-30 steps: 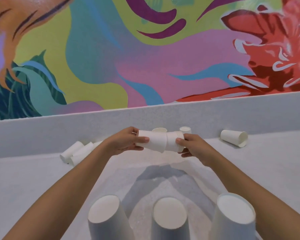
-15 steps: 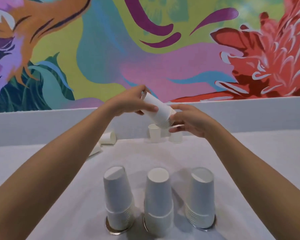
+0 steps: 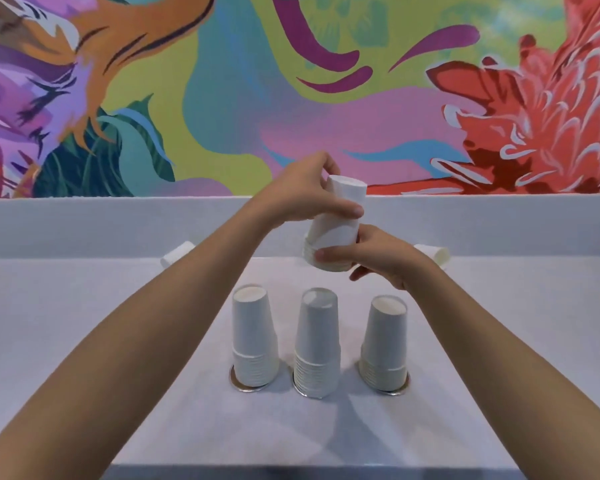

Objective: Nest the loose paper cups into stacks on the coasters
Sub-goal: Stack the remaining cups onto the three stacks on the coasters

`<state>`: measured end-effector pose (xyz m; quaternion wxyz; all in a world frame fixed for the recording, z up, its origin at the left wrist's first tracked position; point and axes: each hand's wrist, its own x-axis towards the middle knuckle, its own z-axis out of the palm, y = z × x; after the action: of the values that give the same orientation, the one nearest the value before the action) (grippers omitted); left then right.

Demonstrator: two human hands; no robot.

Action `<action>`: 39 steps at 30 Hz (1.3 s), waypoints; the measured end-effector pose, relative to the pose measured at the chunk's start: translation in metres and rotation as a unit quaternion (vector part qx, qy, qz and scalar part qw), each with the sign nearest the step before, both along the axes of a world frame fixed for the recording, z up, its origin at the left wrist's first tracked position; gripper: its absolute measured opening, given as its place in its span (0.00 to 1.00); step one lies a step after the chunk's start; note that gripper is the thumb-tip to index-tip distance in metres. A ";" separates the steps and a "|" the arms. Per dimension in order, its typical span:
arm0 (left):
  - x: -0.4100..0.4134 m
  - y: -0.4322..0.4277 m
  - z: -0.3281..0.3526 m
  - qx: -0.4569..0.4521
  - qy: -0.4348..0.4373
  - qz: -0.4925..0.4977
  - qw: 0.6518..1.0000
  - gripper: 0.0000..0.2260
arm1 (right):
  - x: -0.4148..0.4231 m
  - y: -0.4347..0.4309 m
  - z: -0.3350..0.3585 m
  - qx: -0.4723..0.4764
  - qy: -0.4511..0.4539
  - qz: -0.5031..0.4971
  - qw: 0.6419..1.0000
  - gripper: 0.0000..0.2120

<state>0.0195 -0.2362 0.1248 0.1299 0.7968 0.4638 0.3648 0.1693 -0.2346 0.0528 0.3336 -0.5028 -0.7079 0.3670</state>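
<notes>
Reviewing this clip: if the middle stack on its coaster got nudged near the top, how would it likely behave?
Probably light, being nested paper cups, so the middle stack would likely slide or tip. It stands tall, rims down on a coaster, which may give some stability. Thin walls would probably dent if squeezed.

**Bright, even light, soft focus**

We see a bright, evenly lit frame. The cup stacks [image 3: 317, 344] throw soft grey shadows toward us across the white table [image 3: 66, 306], so light seems to come from above and ahead. The mural [image 3: 222, 98] shows vivid, saturated colour. Everything is slightly soft: the held cups [image 3: 333, 230], the left hand [image 3: 302, 199] and the right hand [image 3: 378, 258] have fuzzy edges, and the loose cups [image 3: 433, 256] far back blur. The wide lens swells the forearms [image 3: 118, 358] toward the lower corners.
</notes>
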 end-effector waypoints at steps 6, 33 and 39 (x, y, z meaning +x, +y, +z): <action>-0.006 -0.037 -0.025 0.050 -0.005 0.016 0.999 0.27 | -0.001 -0.031 -0.017 0.031 0.031 -0.008 0.999 0.23; -0.018 -0.035 -0.104 -0.070 0.088 0.057 0.992 0.26 | -0.022 -0.032 -0.091 -0.012 -0.117 -0.050 0.992 0.37; -0.020 -0.033 -0.104 -0.089 0.086 0.045 0.991 0.26 | -0.020 -0.032 -0.086 -0.024 -0.097 -0.022 0.995 0.42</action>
<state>-0.0007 -0.2689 0.0210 0.1436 0.7889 0.5389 0.2580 0.1492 -0.2663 -0.0337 0.2595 -0.5595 -0.7163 0.3264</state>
